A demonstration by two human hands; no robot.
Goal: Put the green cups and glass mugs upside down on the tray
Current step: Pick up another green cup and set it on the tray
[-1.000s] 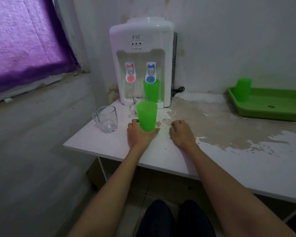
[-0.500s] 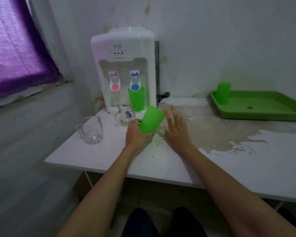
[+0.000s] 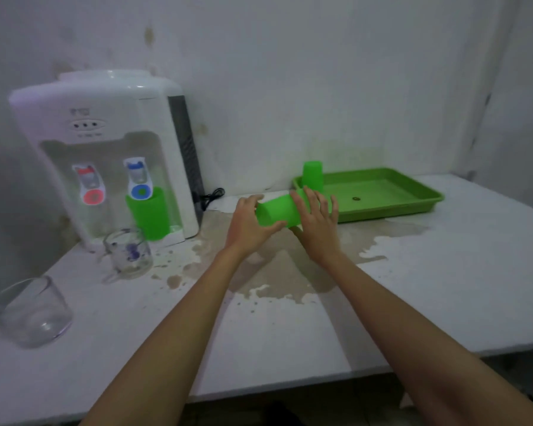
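Observation:
A green cup (image 3: 277, 212) lies sideways in the air between my hands, above the table. My left hand (image 3: 249, 226) grips its left end and my right hand (image 3: 317, 224) wraps its right end. Just behind them, another green cup (image 3: 313, 175) stands upside down in the near left corner of the green tray (image 3: 391, 195). A third green cup (image 3: 148, 213) sits under the dispenser's blue tap. A glass mug with a purple print (image 3: 129, 253) stands in front of the dispenser. A plain glass mug (image 3: 33, 312) stands at the table's left edge.
A white water dispenser (image 3: 105, 149) stands at the back left, with a black cord (image 3: 211, 195) beside it. The white table (image 3: 413, 302) has a worn brown patch in the middle. Its front edge runs close to me.
My left hand carried the green cup right, toward the tray, and tipped it on its side. My right hand closed on its other end. My head turned right.

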